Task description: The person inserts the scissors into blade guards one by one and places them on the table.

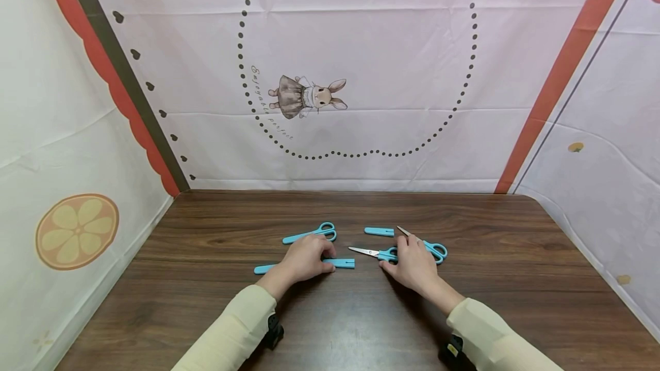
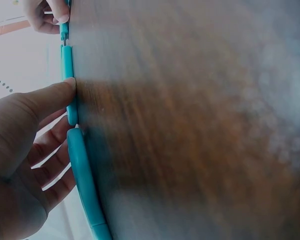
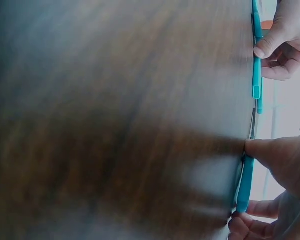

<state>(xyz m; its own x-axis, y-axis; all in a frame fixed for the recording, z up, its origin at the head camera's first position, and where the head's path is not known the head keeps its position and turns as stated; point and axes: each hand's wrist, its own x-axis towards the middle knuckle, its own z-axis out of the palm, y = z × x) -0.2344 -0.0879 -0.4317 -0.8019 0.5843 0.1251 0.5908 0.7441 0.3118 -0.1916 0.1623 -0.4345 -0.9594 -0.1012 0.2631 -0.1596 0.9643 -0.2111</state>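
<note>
My left hand (image 1: 307,259) pinches a light-blue blade cover (image 1: 344,263) between thumb and fingers, flat on the table. Another light-blue piece (image 1: 264,269) shows left of that hand; in the left wrist view its curved body (image 2: 85,180) lies just beyond the held cover. Blue-handled scissors (image 1: 365,251) lie under my right hand (image 1: 415,262), blade pointing left toward the cover's end. That hand's thumb and fingers grip the handle (image 3: 246,182) in the right wrist view. Blade and cover are apart. A second bare pair of scissors (image 1: 437,251) lies behind the right hand, partly hidden.
Behind my left hand lies a pair of scissors (image 1: 304,236) with its blade covered. A loose blue cover (image 1: 378,231) lies near the back, between the hands. The brown wooden table (image 1: 206,228) meets a printed cloth (image 1: 392,130) at its back edge.
</note>
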